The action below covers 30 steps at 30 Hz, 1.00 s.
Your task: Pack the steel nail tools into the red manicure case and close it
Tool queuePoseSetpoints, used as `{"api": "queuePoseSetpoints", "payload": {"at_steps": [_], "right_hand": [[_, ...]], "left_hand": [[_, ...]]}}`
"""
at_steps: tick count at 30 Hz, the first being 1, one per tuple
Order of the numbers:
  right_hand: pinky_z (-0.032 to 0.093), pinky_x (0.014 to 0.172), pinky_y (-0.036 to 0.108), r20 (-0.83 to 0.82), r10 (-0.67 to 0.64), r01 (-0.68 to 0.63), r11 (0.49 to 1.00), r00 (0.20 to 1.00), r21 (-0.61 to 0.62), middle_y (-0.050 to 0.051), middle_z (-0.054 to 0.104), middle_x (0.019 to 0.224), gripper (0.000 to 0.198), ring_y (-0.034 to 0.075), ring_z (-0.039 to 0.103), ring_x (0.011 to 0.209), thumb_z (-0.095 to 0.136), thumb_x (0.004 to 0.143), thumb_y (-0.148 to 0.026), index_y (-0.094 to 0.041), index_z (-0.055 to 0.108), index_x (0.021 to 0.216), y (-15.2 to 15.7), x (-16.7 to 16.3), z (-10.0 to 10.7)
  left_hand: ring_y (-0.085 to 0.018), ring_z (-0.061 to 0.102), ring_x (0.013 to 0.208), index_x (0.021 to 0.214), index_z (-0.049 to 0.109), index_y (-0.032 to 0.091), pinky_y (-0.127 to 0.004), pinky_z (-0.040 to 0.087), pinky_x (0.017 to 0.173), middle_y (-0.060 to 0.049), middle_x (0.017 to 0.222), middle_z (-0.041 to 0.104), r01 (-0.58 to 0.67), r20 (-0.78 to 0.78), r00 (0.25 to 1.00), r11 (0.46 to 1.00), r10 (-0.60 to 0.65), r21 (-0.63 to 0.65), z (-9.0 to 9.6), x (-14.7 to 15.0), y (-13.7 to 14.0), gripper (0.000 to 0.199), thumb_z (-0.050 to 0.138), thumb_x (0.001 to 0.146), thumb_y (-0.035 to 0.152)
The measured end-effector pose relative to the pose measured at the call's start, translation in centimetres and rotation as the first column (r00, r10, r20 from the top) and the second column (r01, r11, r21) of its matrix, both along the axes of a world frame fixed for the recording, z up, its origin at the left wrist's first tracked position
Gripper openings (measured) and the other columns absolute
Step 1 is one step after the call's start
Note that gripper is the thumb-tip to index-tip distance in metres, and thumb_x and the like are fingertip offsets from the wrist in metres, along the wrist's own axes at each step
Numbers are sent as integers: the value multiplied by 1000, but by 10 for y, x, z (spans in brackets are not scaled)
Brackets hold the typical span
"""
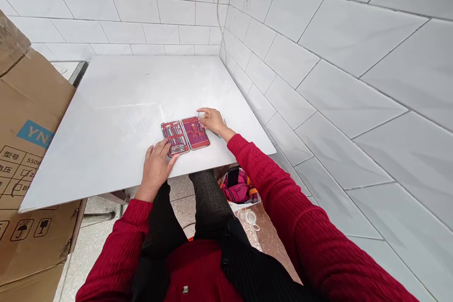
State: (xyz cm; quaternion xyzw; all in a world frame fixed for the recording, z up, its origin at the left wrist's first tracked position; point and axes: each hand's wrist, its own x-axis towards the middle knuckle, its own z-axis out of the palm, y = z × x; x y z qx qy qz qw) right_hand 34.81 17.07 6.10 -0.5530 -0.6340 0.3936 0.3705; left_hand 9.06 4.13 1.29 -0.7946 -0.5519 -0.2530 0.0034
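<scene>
A manicure set case (196,133) lies unfolded on the white table, red inside with a dark rim. Its left half holds several slim metal tools (173,134) under a red strap, with nail clippers (177,148) at the near end. My left hand (155,165) rests at the case's near left edge, fingers and thumb apart. Over the right half's outer edge, my right hand (213,121) pinches a small silver tool (199,115); its kind is mostly hidden by the fingers. Another metal piece (215,134) lies on the table partly beneath that hand.
The white table (123,85) meets tiled walls at the back and right. Large cardboard boxes (31,104) stand against its left side. Below the near edge, a white container (244,205) holds a pink item and a dark phone-like object (232,177). A thin cable (218,4) hangs in the corner.
</scene>
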Motion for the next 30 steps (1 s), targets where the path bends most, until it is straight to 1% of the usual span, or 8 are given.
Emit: {"api": "queuePoseSetpoints", "payload": {"at_steps": [4, 6, 12, 16, 19, 23, 26, 30], "right_hand": [[60, 73, 29, 66, -7, 7, 1000, 998, 8, -5, 65, 61, 51, 14, 65, 60, 62, 87, -6, -14, 67, 137, 3, -2, -3], [61, 75, 30, 88, -12, 13, 1000, 996, -7, -5, 65, 62, 51, 15, 65, 61, 62, 87, -6, -14, 66, 138, 4, -2, -3], [60, 70, 29, 151, 9, 3, 997, 988, -78, -2, 67, 64, 49, 16, 67, 62, 58, 87, -3, -12, 69, 133, 0, -5, 4], [58, 69, 27, 236, 43, -16, 993, 971, -114, 2, 74, 78, 47, 16, 69, 67, 57, 88, -4, -14, 72, 132, -2, -7, 13], [56, 79, 27, 404, 58, -35, 997, 913, -65, 3, 77, 87, 44, 18, 72, 79, 57, 88, -4, -18, 76, 126, -4, -10, 18], [51, 89, 27, 617, 15, -40, 999, 787, 26, 6, 80, 107, 41, 22, 72, 101, 57, 91, -6, -20, 77, 124, -10, -18, 23], [50, 86, 28, 675, 26, -55, 998, 737, 22, 7, 80, 109, 38, 23, 71, 103, 56, 92, -8, -20, 78, 121, -13, -22, 22], [51, 79, 29, 700, 17, -22, 1000, 714, -2, 8, 79, 107, 32, 24, 72, 98, 61, 90, -11, -22, 79, 114, -9, -26, 23]], "left_hand": [[-36, 57, 138, 135, 64, 13, -55, 36, 120, -21, 149, 61, 7, 6, 1000, 1000, -7, 7, -1, 0, 0, 53, 43, 105, 51], [-35, 56, 138, 136, 63, 14, -56, 35, 121, -20, 149, 61, 5, 12, 1000, 1000, -5, 4, -2, 0, 0, 52, 44, 105, 51], [-35, 55, 139, 136, 63, 14, -55, 35, 121, -20, 150, 60, 1, 7, 1000, 1000, -1, -11, 0, 0, 0, 52, 44, 105, 50], [-35, 56, 139, 136, 63, 15, -55, 34, 122, -19, 151, 60, -4, 6, 1000, 1000, 4, -21, 2, 0, -1, 52, 43, 105, 51], [-35, 55, 140, 137, 63, 15, -56, 34, 122, -20, 151, 59, -3, 14, 1000, 999, 3, -32, 3, 0, -1, 52, 43, 104, 50], [-35, 55, 140, 137, 63, 15, -56, 34, 122, -19, 151, 59, -4, 14, 1000, 999, 5, -40, 3, 0, -1, 51, 43, 104, 50], [-36, 55, 140, 136, 63, 14, -56, 34, 122, -20, 151, 59, -3, 11, 1000, 999, 4, -37, 3, 0, -1, 52, 43, 104, 51], [-36, 54, 140, 136, 63, 14, -56, 34, 122, -20, 151, 59, -2, 7, 1000, 999, 2, -35, 3, 1, -1, 54, 42, 105, 52]]}}
